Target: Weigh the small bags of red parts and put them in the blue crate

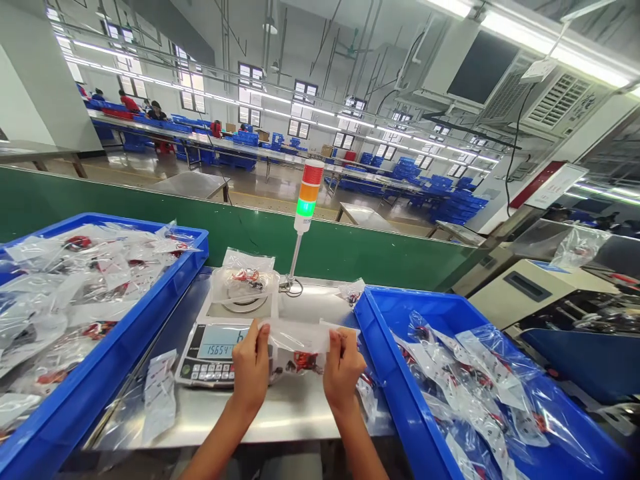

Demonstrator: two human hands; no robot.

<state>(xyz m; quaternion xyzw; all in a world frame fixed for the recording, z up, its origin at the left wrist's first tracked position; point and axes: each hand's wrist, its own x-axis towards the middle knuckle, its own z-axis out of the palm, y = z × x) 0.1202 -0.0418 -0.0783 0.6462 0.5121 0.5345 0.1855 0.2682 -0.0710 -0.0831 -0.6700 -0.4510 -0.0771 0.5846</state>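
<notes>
Both hands hold one clear plastic bag [300, 343] with red and black parts inside, just above the steel table. My left hand [251, 367] pinches the bag's left top corner. My right hand [341, 365] pinches its right top corner. The bag hangs in front of a digital scale [220, 343] whose display reads numbers. Another filled clear bag [245, 279] lies on the scale's round pan.
A blue bin [105, 363] full of bagged parts stands at the left. A second blue bin [400, 407] with several bags stands at the right. A signal tower lamp [307, 193] lit green rises behind the scale. A green belt wall [350, 250] runs across behind the table. Loose paper slips [160, 393] lie left of the scale.
</notes>
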